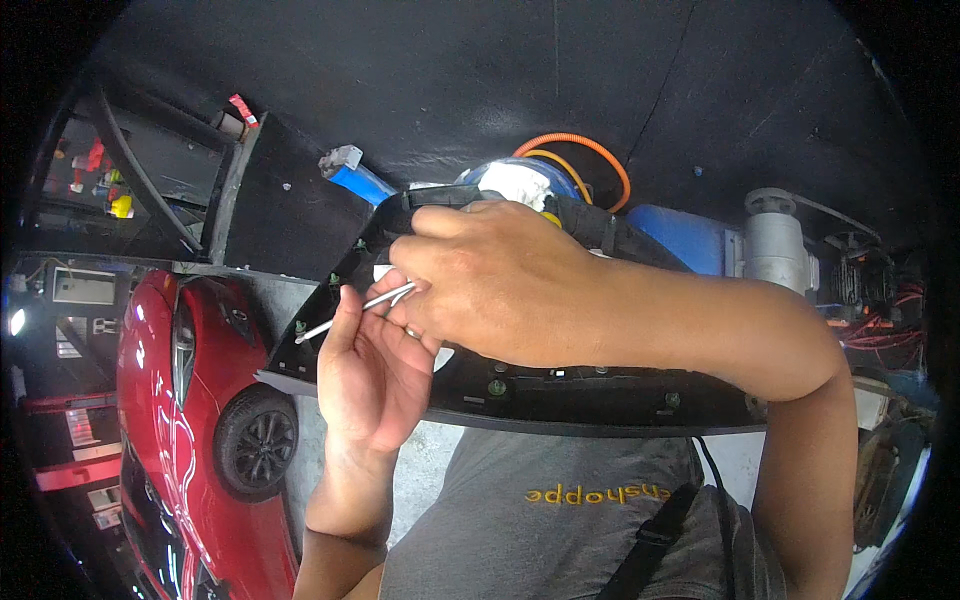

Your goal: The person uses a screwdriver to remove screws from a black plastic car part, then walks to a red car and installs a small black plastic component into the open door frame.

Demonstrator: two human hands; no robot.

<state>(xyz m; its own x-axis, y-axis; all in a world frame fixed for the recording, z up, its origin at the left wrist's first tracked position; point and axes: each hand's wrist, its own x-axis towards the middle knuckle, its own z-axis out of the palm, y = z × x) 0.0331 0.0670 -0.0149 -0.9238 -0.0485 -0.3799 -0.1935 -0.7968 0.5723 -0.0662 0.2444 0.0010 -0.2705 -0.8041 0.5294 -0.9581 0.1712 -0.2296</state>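
Silver, slender metal rod points toward eight o'clock, likely light, stiff, best held mid-shaft; our right hand pinches its end; whether our left hand grips, we can't tell.

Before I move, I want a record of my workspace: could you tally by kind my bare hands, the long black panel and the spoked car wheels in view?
Bare hands (left hand, right hand): 2
Long black panel: 1
Spoked car wheel: 1
Total: 4
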